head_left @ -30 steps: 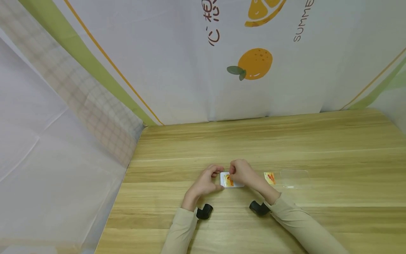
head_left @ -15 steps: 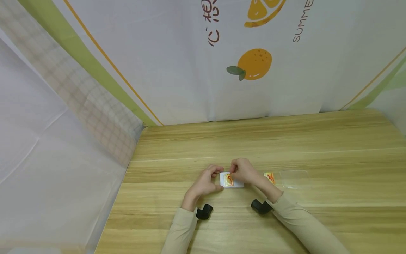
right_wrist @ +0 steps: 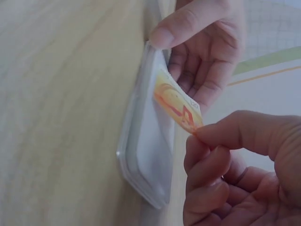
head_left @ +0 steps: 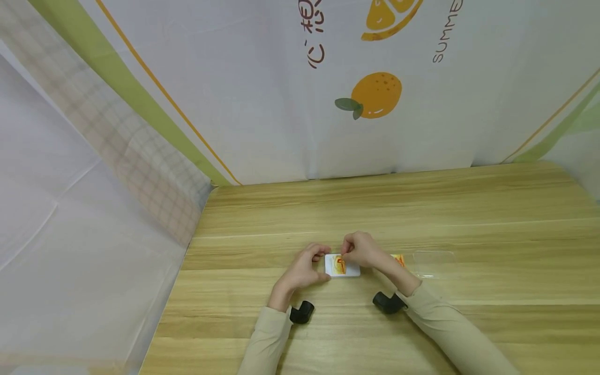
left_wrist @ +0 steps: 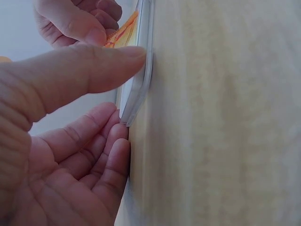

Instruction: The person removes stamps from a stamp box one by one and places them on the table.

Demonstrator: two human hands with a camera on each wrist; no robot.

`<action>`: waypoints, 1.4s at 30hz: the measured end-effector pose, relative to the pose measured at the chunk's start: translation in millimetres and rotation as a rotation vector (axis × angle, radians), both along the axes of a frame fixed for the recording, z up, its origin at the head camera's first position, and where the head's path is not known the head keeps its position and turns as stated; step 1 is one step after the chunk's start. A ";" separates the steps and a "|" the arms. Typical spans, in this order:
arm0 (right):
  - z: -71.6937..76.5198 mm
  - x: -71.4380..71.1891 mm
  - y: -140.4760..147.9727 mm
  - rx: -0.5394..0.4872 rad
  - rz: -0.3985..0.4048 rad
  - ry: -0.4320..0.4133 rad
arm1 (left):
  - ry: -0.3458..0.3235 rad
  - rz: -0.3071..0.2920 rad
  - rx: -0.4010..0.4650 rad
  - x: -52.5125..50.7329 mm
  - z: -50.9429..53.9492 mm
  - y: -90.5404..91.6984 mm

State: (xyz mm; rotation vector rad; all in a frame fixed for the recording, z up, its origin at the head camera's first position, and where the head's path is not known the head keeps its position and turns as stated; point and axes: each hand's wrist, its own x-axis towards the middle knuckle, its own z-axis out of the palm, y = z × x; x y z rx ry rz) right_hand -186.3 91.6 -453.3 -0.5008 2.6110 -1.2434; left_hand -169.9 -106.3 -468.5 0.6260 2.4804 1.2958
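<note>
A shallow white rectangular case (head_left: pixel 353 270) with clear edges lies on the table. My left hand (head_left: pixel 301 271) grips its left end, thumb on the near edge and fingers at the far edge. My right hand (head_left: pixel 363 251) pinches one edge of a yellow-orange postage stamp (right_wrist: pixel 178 102) between thumb and forefinger. In the right wrist view the stamp has a toothed edge and bends up from the white surface, its far side still against the case. A second stamp (head_left: pixel 399 259) lies on the table to the right, partly hidden behind my right forearm.
A clear plastic lid-like piece (head_left: pixel 435 252) lies flat right of the second stamp. Black curved parts (head_left: pixel 302 312) stick out at both wrists, low over the wooden table (head_left: pixel 290 213). A fruit-printed white cloth (head_left: pixel 262 114) hangs behind the table.
My right hand has shifted slightly right and away from me, still pinching the stamp's edge. Its forearm now covers more of the second stamp. My left hand and the case have stayed put.
</note>
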 end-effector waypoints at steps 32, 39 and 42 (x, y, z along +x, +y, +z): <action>6.6 -1.1 18.6 -0.118 0.004 -0.144 | -0.018 0.008 0.012 0.3 1.4 1.3; 8.3 -0.6 21.6 -0.118 -0.004 -0.152 | -0.012 0.003 0.012 0.5 0.9 0.6; 8.4 -0.7 24.3 -0.128 -0.005 -0.163 | -0.007 0.002 0.011 0.6 0.8 0.6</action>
